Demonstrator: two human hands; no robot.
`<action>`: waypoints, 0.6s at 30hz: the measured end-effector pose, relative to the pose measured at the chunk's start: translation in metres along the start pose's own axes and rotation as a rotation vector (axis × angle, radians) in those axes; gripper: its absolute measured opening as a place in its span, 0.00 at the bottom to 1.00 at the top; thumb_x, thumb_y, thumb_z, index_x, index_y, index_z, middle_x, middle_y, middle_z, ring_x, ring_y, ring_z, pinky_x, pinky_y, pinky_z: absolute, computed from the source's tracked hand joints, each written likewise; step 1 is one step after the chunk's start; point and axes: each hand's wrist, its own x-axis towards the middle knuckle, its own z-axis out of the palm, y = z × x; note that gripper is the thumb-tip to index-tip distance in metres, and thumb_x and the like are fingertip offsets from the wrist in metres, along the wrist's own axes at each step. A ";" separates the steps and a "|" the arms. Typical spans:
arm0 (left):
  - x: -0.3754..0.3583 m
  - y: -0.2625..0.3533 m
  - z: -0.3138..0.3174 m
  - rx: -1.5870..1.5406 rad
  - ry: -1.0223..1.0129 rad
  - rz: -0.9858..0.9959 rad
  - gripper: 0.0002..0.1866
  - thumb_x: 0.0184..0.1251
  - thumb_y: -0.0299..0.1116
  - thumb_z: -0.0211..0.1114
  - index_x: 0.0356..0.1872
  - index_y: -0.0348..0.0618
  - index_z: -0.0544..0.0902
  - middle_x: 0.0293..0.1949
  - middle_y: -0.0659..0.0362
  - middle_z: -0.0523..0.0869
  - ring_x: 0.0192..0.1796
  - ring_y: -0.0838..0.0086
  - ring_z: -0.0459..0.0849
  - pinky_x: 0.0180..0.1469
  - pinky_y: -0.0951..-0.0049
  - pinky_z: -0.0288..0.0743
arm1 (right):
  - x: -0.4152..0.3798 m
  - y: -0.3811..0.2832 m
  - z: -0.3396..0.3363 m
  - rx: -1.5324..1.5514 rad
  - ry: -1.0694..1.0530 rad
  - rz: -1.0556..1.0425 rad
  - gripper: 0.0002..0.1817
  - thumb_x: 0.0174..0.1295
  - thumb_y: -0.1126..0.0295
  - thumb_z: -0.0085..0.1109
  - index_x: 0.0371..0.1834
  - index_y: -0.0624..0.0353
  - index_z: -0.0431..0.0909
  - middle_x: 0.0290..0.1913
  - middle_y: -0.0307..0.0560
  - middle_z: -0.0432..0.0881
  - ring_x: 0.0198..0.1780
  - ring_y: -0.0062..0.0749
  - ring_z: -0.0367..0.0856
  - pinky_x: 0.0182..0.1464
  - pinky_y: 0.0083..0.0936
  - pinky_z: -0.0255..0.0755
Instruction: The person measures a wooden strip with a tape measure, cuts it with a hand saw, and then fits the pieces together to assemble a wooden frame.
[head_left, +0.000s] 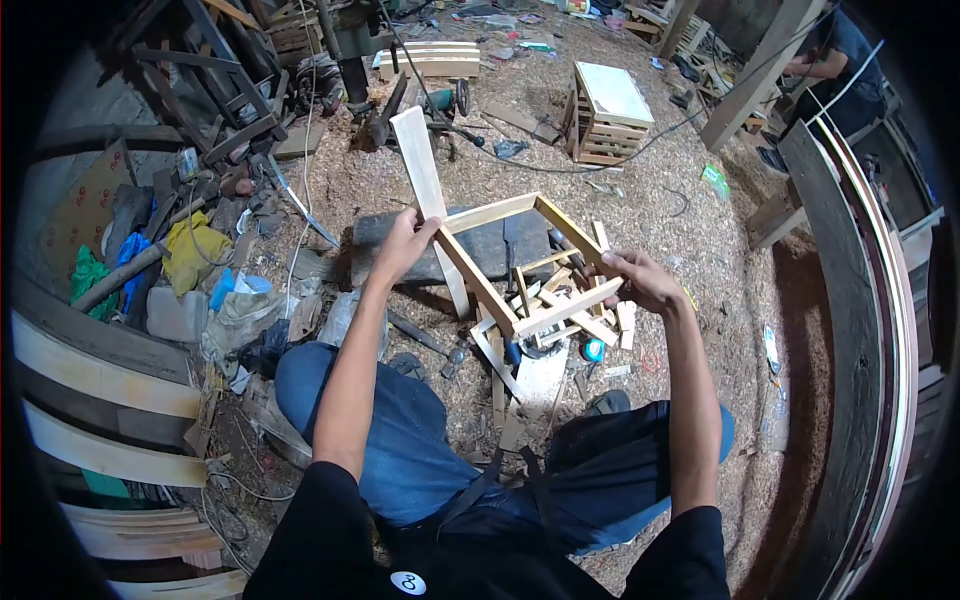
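A four-sided frame of pale wooden strips [482, 283] is held up over the floor between my hands. My left hand [402, 246] is closed at its left corner, where a long flat wooden slat [420, 165] crosses it and slants from upper left to lower right. My right hand [645, 281] grips the frame's right corner, thumb on top. Under the frame lie a dark flat block [385, 262] and a heap of short wood offcuts [598, 328]. A hammer [425, 337] rests on the floor by my left knee. A small tin with a teal label [594, 350] stands beside the offcuts.
Wood shavings cover the floor. Ahead stands a slatted stool with a white top [615, 90], near a green machine [445, 98] with a cable. Long boards [845, 250] line the right side; curved boards [110, 375] and rags [195, 250] lie left. Another person [848, 75] works at far right.
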 end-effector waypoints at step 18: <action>0.001 -0.001 0.006 0.076 0.049 0.054 0.20 0.68 0.37 0.61 0.53 0.30 0.74 0.41 0.51 0.79 0.51 0.71 0.76 0.53 0.69 0.69 | -0.009 0.006 0.024 0.155 0.038 -0.056 0.16 0.67 0.62 0.54 0.51 0.60 0.66 0.45 0.53 0.78 0.46 0.36 0.80 0.42 0.40 0.85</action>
